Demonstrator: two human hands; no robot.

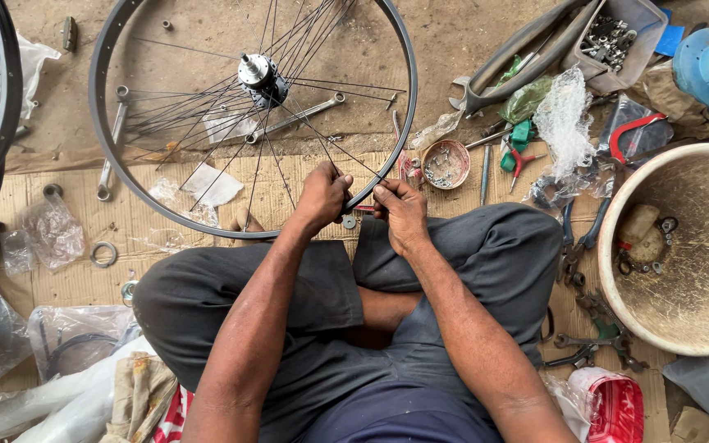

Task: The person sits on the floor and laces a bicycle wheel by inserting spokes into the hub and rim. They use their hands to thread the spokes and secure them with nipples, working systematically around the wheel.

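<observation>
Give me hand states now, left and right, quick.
Left hand: fingers closed around a spoke at the wheel rim.
Right hand: fingers pinched at the same rim; what they hold cannot be told.

wheel (125, 49) left, basin (699, 320) right, tools (592, 328) between

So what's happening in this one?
A person sits cross-legged on cardboard with a bicycle wheel lying in front of them. Both hands are at the near side of the rim: the left hand and right hand pinch spokes where they meet it. Most spokes hang loose and crossed from the hub. Wrenches, pliers, a small dish of parts and a big bowl lie around.
</observation>
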